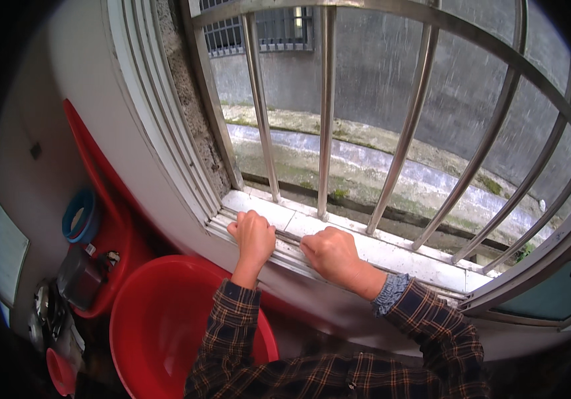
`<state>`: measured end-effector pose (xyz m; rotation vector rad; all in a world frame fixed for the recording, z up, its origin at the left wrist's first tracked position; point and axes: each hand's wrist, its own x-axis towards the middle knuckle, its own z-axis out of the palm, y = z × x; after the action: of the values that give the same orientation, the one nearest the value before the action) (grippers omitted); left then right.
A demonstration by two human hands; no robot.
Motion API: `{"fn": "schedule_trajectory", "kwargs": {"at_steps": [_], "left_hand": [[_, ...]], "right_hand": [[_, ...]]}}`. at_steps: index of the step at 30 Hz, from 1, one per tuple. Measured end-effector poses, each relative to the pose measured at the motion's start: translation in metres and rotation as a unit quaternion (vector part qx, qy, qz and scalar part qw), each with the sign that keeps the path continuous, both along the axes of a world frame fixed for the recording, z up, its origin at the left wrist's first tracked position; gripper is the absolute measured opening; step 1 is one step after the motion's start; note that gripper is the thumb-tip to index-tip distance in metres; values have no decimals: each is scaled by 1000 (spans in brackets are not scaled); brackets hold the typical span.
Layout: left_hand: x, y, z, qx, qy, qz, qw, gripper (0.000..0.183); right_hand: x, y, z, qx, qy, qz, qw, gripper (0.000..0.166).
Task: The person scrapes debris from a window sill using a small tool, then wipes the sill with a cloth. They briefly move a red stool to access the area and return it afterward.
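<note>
My left hand (pixel 256 238) is curled into a fist over the metal sliding-window track (pixel 285 247), near its left corner. To its right, my right hand (pixel 332 253) is also closed, knuckles up, over the same track. A thin dark line runs along the track between the two fists; whether it is a groove or a thin strip, I cannot tell. Nothing shows in either hand, though the insides of the fingers are hidden. Just beyond lies the white-tiled sill (pixel 310 227), dotted with dirt.
Steel window bars (pixel 326 114) rise from the outer sill. A large red plastic basin (pixel 165 319) stands below left. Behind it, a red plastic chair (pixel 120 249) carries a blue basin (pixel 78 217) and a dark container (pixel 82 279). A window pane (pixel 554 284) is at right.
</note>
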<state>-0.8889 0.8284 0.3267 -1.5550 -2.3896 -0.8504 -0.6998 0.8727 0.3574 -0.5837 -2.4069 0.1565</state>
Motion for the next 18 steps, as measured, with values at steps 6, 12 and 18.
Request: {"fn": "schedule_trajectory", "kwargs": {"at_steps": [6, 12, 18], "left_hand": [[2, 3, 1, 12, -11, 18, 1000, 14], [4, 3, -5, 46, -7, 22, 999, 12], [0, 0, -12, 65, 1, 29, 997, 13]], "right_hand": [[-3, 22, 17, -298, 15, -28, 954, 18], [-2, 6, 15, -313, 16, -49, 948, 19], [-4, 9, 10, -391, 45, -28, 919, 18]]}}
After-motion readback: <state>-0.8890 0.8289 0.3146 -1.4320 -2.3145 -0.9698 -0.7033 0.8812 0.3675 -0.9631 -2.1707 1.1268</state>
